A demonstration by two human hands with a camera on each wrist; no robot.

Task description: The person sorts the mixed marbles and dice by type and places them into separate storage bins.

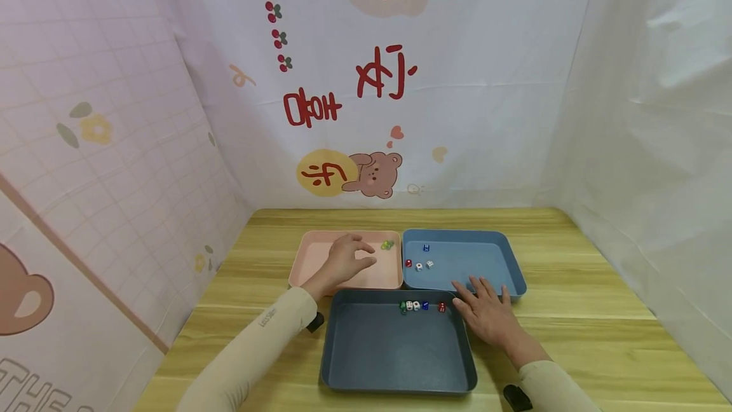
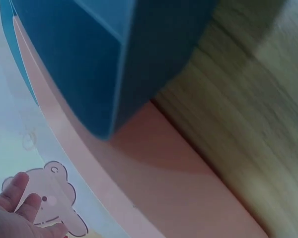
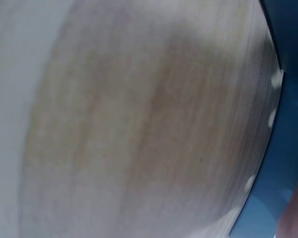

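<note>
My left hand (image 1: 346, 258) hovers above the pink tray (image 1: 309, 258), its thumb and fingers apart with nothing visible between them. Just past its fingertips, a small cluster of yellow-green dice (image 1: 387, 245) lies in that tray's far right corner. My right hand (image 1: 488, 313) is spread palm down by the blue tray's near edge and the dark tray's right corner. In the blue tray (image 1: 474, 256) are a blue die (image 1: 426, 248), a red die (image 1: 408, 263) and two white dice (image 1: 419, 266). Several green, white, blue and red dice (image 1: 416, 305) line the far side of the dark tray (image 1: 394, 355).
All three trays stand close together on a wood-grain table (image 1: 595, 310). Behind them hangs a white printed backdrop (image 1: 486, 113), with more sheeting on both sides. Black straps or devices (image 1: 517, 397) sit under both wrists.
</note>
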